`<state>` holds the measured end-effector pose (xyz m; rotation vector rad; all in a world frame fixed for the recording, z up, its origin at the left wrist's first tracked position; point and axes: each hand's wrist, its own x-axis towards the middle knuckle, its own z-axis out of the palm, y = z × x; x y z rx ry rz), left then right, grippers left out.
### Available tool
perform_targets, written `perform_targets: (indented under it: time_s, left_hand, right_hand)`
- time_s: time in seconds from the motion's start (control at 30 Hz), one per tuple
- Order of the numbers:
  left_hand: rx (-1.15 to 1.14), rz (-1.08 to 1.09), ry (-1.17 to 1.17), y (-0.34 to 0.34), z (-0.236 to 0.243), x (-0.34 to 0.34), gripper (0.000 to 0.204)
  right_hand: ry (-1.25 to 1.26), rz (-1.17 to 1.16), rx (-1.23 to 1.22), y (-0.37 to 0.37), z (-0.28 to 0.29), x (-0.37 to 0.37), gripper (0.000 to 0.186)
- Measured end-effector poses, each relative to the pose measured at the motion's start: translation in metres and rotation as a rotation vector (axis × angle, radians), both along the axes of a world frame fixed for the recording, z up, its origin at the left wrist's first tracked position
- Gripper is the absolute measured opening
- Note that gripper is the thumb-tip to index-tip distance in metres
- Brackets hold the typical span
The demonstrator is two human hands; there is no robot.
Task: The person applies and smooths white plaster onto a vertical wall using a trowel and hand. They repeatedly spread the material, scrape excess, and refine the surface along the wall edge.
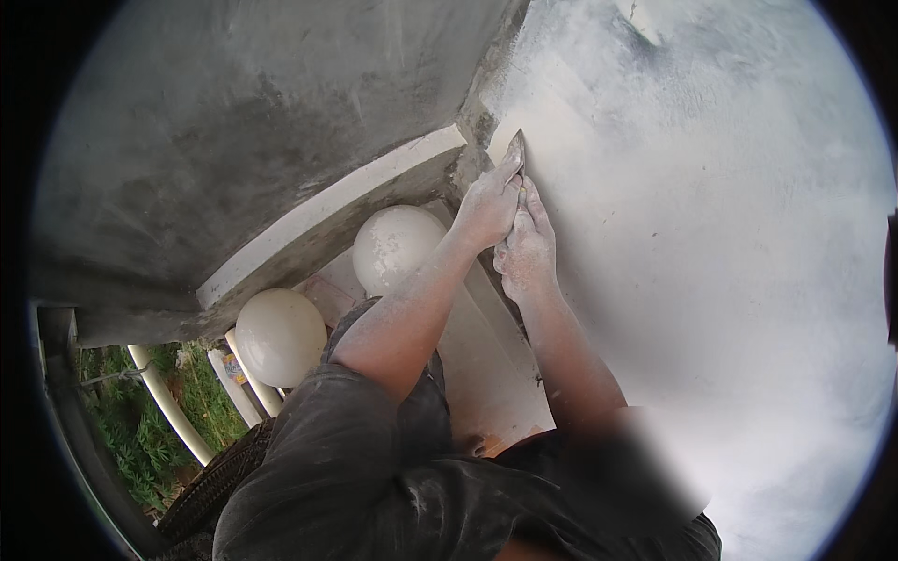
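Note:
My left hand (489, 206) and my right hand (527, 248), both dusted with white powder, are close together near the corner of a pale plastered wall (711, 215). Both grip a thin metal scraper (519, 140), its blade at a patch of fresh-looking white coating beside the rough grey edge. My right hand is closed round its lower part, with the handle mostly hidden; my left fingers press along the blade higher up.
A grey concrete wall (234, 122) with a white band (327, 206) stands left. Below it two white globes (398, 243) (281, 338) sit by a pale ledge (482, 365). White railing posts (168, 402) and green plants (122, 449) show at lower left.

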<state>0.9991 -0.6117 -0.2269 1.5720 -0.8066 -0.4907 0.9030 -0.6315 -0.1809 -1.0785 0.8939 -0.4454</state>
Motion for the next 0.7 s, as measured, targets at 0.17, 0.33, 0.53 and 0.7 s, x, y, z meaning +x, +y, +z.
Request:
perform_targets:
  time_s: [0.17,0.33,0.53,0.7]
  left_hand:
    - [-0.049,0.060,-0.242,0.000,0.003,0.002,0.044]
    - [0.049,0.010,-0.026,0.002,0.007,0.005,0.044]
    - [0.004,-0.038,0.099,0.005,0.006,0.008,0.046]
    - [-0.083,-0.163,-0.141,0.008,0.003,0.007,0.048]
  right_hand:
    - [-0.107,0.054,0.005,-0.004,0.010,0.002,0.054]
    - [-0.142,0.067,0.029,-0.003,0.019,0.018,0.051]
    - [-0.205,0.084,0.032,-0.016,-0.008,0.010,0.052]
    - [-0.203,-0.026,-0.039,-0.006,-0.025,0.000,0.054]
